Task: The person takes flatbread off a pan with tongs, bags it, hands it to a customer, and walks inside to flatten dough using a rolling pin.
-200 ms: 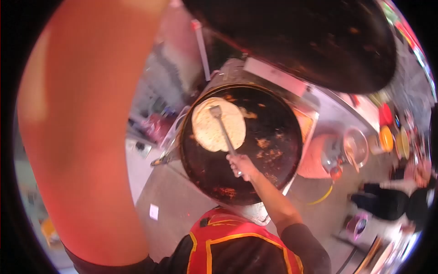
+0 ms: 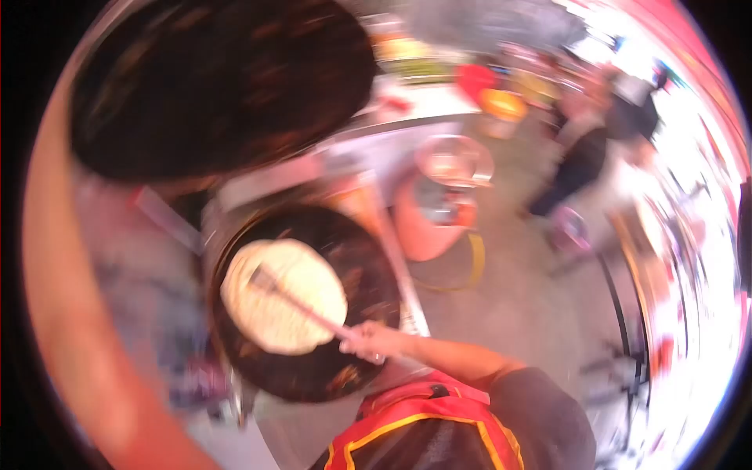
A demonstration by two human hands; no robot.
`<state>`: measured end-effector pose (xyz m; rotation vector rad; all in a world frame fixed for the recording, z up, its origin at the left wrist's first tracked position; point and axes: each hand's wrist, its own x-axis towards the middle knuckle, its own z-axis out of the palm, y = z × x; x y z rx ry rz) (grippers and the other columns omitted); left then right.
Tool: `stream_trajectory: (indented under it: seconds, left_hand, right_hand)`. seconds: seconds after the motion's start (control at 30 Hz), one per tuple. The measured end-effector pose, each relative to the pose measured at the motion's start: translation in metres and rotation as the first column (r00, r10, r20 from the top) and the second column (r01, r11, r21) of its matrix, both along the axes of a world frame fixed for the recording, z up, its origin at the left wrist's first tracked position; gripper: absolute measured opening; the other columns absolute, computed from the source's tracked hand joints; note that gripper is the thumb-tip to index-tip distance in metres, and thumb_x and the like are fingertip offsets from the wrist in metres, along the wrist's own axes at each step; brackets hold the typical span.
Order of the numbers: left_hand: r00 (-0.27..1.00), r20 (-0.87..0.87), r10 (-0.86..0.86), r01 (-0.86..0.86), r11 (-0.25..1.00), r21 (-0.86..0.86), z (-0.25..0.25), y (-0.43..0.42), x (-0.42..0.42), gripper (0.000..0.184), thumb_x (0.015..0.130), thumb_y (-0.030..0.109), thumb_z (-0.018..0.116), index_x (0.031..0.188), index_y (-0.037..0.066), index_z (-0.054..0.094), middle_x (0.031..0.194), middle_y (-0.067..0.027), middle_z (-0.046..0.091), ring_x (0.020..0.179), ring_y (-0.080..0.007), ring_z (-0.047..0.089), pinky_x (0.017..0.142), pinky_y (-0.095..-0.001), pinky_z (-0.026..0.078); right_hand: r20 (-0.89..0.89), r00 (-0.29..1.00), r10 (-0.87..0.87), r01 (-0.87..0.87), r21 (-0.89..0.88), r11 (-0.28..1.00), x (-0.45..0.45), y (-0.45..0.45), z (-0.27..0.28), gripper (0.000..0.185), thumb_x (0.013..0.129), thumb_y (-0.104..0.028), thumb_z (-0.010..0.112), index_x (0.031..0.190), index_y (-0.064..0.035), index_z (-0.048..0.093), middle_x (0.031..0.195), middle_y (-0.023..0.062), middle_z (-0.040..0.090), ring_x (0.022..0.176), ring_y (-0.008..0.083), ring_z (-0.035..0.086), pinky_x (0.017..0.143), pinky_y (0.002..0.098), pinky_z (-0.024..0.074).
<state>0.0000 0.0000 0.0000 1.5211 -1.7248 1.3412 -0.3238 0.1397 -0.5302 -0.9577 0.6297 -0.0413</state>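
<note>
My right hand is wrapped round the handle of a long metal spatula. The spatula's blade rests on a pale round flatbread. That bread lies on a large, dark, round griddle, covering its left part. On the far left my left arm reaches up towards a big black round lid, which hangs raised and tilted above the griddle. My left hand itself does not show.
Right of the griddle stands a pink bucket-like container with a clear bowl on top. A counter with food trays runs behind, beside a yellow tub. A blurred person is further right. A yellow hose lies on the floor.
The view has swung to the right, so the griddle and lid sit further left in it. My right hand keeps its hold on the spatula over the flatbread.
</note>
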Motion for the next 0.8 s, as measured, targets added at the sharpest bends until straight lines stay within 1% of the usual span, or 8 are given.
stream_trajectory:
  seconds: [0.07, 0.23, 0.33, 0.43, 0.53, 0.6, 0.7, 0.8]
  left_hand:
    - [0.992, -0.05, 0.117, -0.117, 0.993, 0.007, 0.006, -0.028, 0.004, 0.061, 0.091, 0.057, 0.046, 0.122, 0.006, 0.058, 0.119, -0.0206, 0.062, 0.107, -0.0377, 0.06, 0.09, -0.0524, 0.042]
    - [0.94, -0.149, 0.306, -0.304, 0.952, 0.039, 0.006, -0.048, -0.018, 0.068, 0.095, 0.062, 0.033, 0.114, 0.003, 0.062, 0.116, -0.0205, 0.063, 0.104, -0.0403, 0.06, 0.084, -0.0605, 0.042]
    - [0.949, -0.117, 0.294, -0.31, 0.938, -0.154, -0.012, -0.04, -0.017, 0.06, 0.097, 0.056, 0.034, 0.111, 0.004, 0.061, 0.111, -0.0189, 0.064, 0.106, -0.0407, 0.059, 0.085, -0.0598, 0.041]
    - [0.93, 0.329, 0.163, -0.056, 0.949, -0.311, -0.006, -0.082, 0.051, 0.049, 0.097, 0.048, 0.036, 0.107, 0.006, 0.061, 0.107, -0.0164, 0.064, 0.105, -0.0399, 0.057, 0.088, -0.0559, 0.042]
    - [0.837, -0.337, 0.43, -0.518, 0.822, -0.236, -0.036, -0.034, -0.07, 0.037, 0.096, 0.039, 0.045, 0.108, 0.008, 0.06, 0.109, -0.0163, 0.062, 0.103, -0.0381, 0.056, 0.087, -0.0504, 0.043]
    - [0.874, -0.127, 0.469, -0.483, 0.816, -0.317, -0.051, -0.027, -0.102, 0.036, 0.096, 0.037, 0.047, 0.114, 0.007, 0.055, 0.116, -0.016, 0.058, 0.109, -0.0348, 0.053, 0.091, -0.0471, 0.041]
    - [0.932, -0.348, -0.097, 0.036, 0.984, -0.176, -0.113, -0.012, -0.213, 0.049, 0.097, 0.036, 0.052, 0.133, 0.005, 0.043, 0.136, -0.0148, 0.046, 0.126, -0.0294, 0.043, 0.104, -0.0405, 0.032]
    - [0.55, -0.742, -0.383, 0.657, 0.747, 0.101, -0.23, 0.014, -0.366, 0.055, 0.097, 0.03, 0.056, 0.142, 0.001, 0.042, 0.139, -0.0155, 0.048, 0.131, -0.0259, 0.044, 0.112, -0.0349, 0.028]
  right_hand:
    - [-0.064, 0.998, 0.02, -0.032, -0.187, 0.982, -0.06, 0.004, 0.03, 0.04, 0.09, -0.045, 0.064, 0.075, -0.0099, 0.051, 0.054, -0.0035, 0.043, 0.042, 0.0069, 0.041, 0.036, 0.0244, 0.0311]
    - [-0.126, 0.92, -0.371, 0.324, -0.288, 0.901, -0.197, 0.05, 0.084, 0.038, 0.092, -0.044, 0.059, 0.076, -0.01, 0.053, 0.053, -0.0023, 0.044, 0.04, 0.0068, 0.04, 0.034, 0.0247, 0.0269]
    - [-0.216, 0.804, -0.554, 0.494, -0.276, 0.825, -0.267, 0.072, 0.088, 0.033, 0.093, -0.04, 0.059, 0.078, -0.0107, 0.052, 0.053, -0.0033, 0.041, 0.041, 0.0064, 0.038, 0.035, 0.025, 0.0276]
    - [-0.236, 0.68, -0.694, 0.674, -0.172, 0.719, -0.348, 0.092, 0.046, 0.028, 0.094, -0.034, 0.059, 0.08, -0.0118, 0.049, 0.055, -0.0045, 0.038, 0.042, 0.0062, 0.037, 0.036, 0.0254, 0.0289]
    - [-0.208, 0.613, -0.762, 0.776, -0.024, 0.631, -0.417, 0.084, 0.028, 0.028, 0.093, -0.031, 0.06, 0.077, -0.0115, 0.049, 0.058, -0.0021, 0.043, 0.043, 0.007, 0.04, 0.038, 0.0249, 0.032]
    - [-0.211, 0.576, -0.79, 0.808, -0.003, 0.59, -0.466, 0.08, 0.027, 0.027, 0.093, -0.029, 0.06, 0.076, -0.0122, 0.047, 0.059, -0.0024, 0.043, 0.044, 0.0068, 0.039, 0.038, 0.0247, 0.0312]
    - [-0.219, 0.556, -0.802, 0.817, -0.034, 0.576, -0.523, 0.073, 0.025, 0.024, 0.094, -0.025, 0.06, 0.079, -0.0144, 0.045, 0.06, -0.0055, 0.037, 0.044, 0.0055, 0.033, 0.038, 0.0247, 0.0273]
    - [-0.19, 0.505, -0.842, 0.858, -0.001, 0.514, -0.581, 0.054, 0.02, 0.023, 0.093, -0.026, 0.061, 0.079, -0.0143, 0.047, 0.06, -0.0052, 0.038, 0.044, 0.0055, 0.034, 0.039, 0.0237, 0.0281]
